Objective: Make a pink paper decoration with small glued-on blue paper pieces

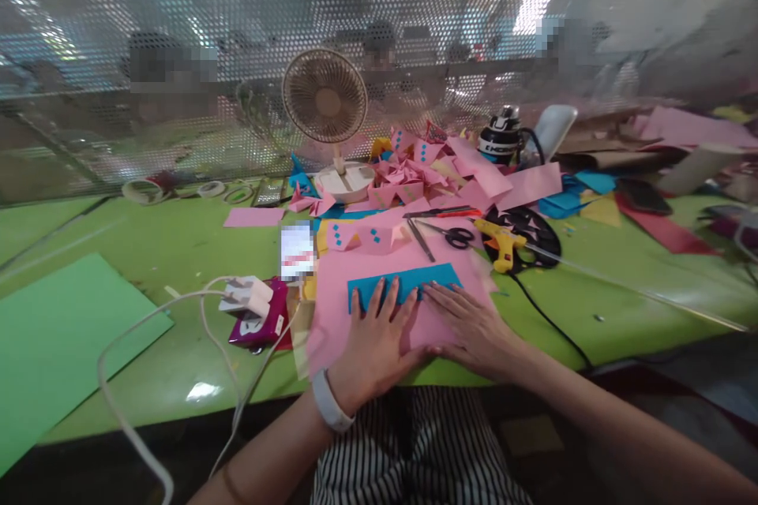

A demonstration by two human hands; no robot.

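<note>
A strip of blue paper lies across a larger sheet of pink paper at the front of the table. My left hand rests flat on it, fingers spread over the blue strip's lower left part. Flat on its right part are the fingers of my right hand, held close together and stretched out. The two thumbs come near each other over the pink sheet. Just beyond the strip are black-handled scissors, a slim dark tool and a folded pink piece with blue diamonds.
A yellow glue gun lies right, its cord trailing forward. Left are a purple power strip with white cables, a phone and green paper. Behind stand a fan, a pile of pink pieces and a black bottle.
</note>
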